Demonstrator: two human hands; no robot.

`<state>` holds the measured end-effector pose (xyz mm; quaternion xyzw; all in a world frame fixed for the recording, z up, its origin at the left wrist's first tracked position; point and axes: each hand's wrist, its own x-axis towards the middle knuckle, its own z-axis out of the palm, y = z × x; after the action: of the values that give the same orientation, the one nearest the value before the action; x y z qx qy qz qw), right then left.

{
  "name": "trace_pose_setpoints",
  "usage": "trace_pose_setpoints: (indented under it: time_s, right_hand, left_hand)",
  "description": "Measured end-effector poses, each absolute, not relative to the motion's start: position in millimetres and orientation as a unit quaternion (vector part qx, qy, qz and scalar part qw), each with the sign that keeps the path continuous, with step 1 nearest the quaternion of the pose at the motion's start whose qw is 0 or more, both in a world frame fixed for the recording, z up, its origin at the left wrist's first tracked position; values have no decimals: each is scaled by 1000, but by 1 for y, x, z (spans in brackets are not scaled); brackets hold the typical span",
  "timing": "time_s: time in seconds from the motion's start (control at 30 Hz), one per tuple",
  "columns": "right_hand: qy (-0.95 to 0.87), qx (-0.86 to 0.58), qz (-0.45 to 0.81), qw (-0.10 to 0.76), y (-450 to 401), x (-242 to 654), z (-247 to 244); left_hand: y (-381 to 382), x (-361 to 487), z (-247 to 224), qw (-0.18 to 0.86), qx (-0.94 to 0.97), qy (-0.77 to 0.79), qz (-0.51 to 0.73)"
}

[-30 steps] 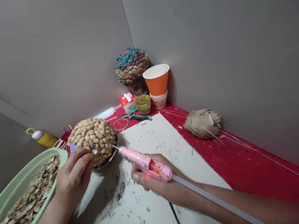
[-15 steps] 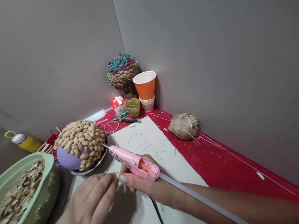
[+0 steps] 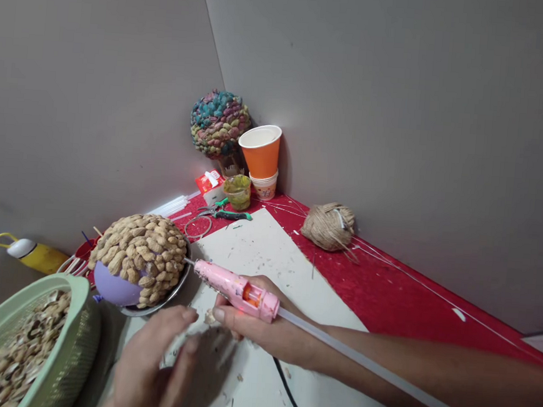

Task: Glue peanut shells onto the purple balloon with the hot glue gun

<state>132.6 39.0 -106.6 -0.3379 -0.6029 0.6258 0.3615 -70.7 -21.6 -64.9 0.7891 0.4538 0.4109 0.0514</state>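
My right hand point(image 3: 253, 315) grips a pink hot glue gun point(image 3: 234, 288), with a long clear glue stick point(image 3: 363, 355) running out of its back. By my right thumb tip is a small pale piece, perhaps a peanut shell point(image 3: 210, 316). My left hand point(image 3: 153, 357) is over the white board, thumb and fingers apart, and I see nothing in it. Left of the glue gun's nozzle, a purple balloon point(image 3: 117, 285) sits in a metal bowl point(image 3: 177, 293). Rows of peanut shells point(image 3: 143, 250) cover its top and right side.
At the lower left stands a green basket point(image 3: 71, 332) of shells. Farther back are a coloured shell ball point(image 3: 219, 124), an orange paper cup point(image 3: 261, 155), green-handled pliers point(image 3: 230, 215) and a twine ball point(image 3: 328, 227). A black cord point(image 3: 285, 386) crosses the white board point(image 3: 259, 246).
My left hand has come away from my right hand, moving left and down, and its fingers have spread. The view has shifted slightly; my right hand still holds the glue gun.
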Motion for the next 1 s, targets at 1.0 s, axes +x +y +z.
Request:
trace_pose_setpoints:
  time_s: [1.0]
  right_hand:
    - [-553,-297,668,399,36,136,-85]
  left_hand:
    - [-6,-55,-78,768,311,400,391]
